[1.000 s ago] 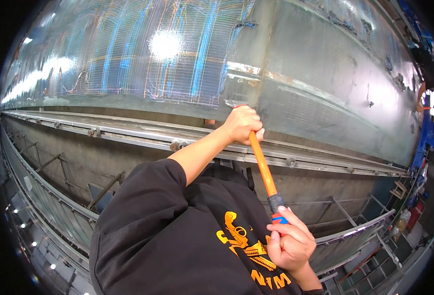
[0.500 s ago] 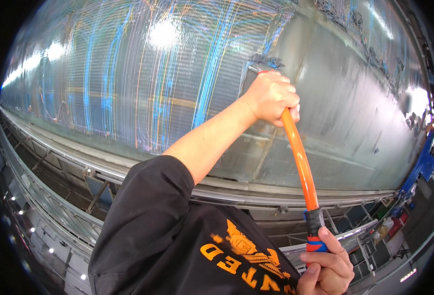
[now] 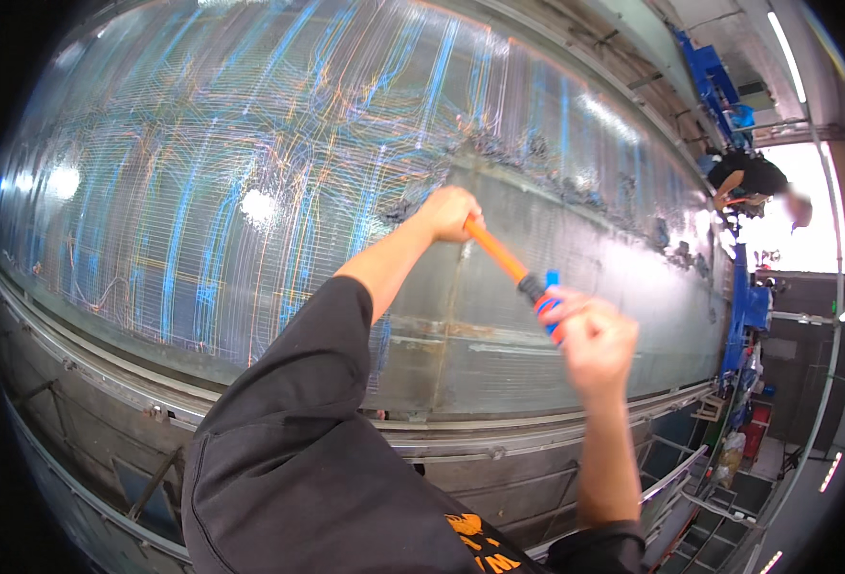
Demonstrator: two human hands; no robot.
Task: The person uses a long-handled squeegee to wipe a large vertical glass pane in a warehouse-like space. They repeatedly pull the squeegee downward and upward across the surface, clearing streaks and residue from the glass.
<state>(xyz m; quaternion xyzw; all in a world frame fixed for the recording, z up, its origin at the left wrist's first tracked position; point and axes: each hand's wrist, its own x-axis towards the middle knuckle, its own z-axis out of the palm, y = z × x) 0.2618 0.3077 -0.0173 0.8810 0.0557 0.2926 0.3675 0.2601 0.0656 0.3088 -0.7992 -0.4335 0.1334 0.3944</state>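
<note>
An orange tool handle (image 3: 497, 251) is held aslant, its far part clenched in the left hand (image 3: 449, 212), its near part in the right hand (image 3: 597, 344)

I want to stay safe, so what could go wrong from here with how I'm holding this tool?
The bare left hand grips the orange handle close to the glossy, lined panel; a slip might scrape the knuckles. The right hand is blurred at the red and blue end, so how firm its hold is can't be told; a loose one could let the tool twist. Dark clumps on the panel near the left hand might smear.
</note>
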